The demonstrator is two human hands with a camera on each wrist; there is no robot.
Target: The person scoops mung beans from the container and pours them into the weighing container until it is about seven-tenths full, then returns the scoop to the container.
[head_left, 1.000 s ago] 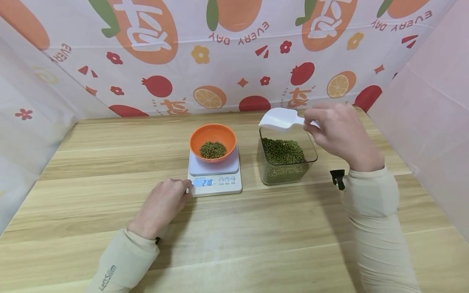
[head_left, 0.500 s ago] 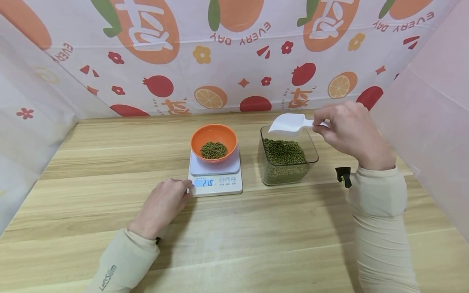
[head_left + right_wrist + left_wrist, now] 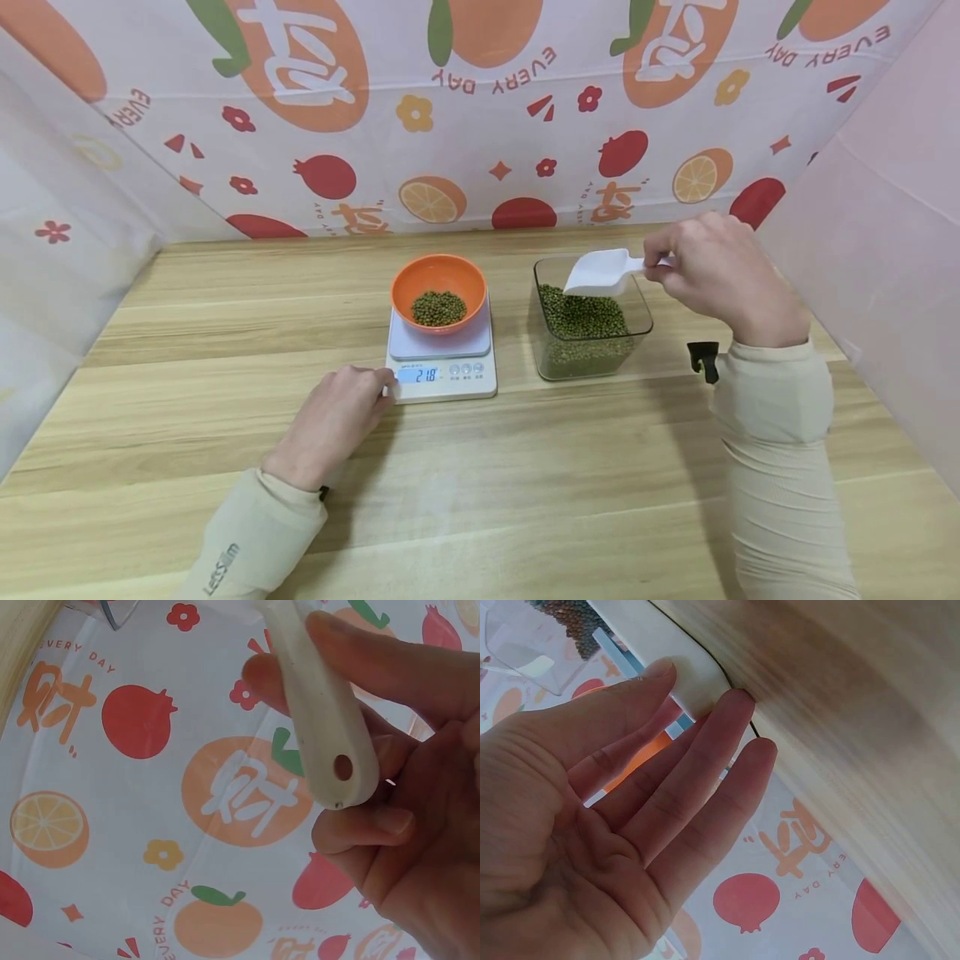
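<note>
My right hand [image 3: 716, 271] pinches the handle of a white plastic scoop [image 3: 600, 273], thumb and fingertips on it. The scoop's bowl hangs tilted in the mouth of a clear square container [image 3: 547, 354], close over green mung beans [image 3: 592, 315]. In the right wrist view the handle [image 3: 330, 727] with its hanging hole shows between thumb and fingers. My left hand [image 3: 337, 417] holds the front left corner of a white kitchen scale [image 3: 450, 390] reading 21.8. An orange bowl [image 3: 408, 279] with a small heap of mung beans [image 3: 438, 309] stands on the scale.
Everything stands on a light wooden table [image 3: 480, 508]. A fruit-printed cloth [image 3: 487, 125] hangs along the back, and pale sheets close both sides. The container is just right of the scale, with a narrow gap between.
My right hand has moved slightly right, and the scoop has come down from above the container's rim into its mouth. The left hand and the 21.8 reading are unchanged.
</note>
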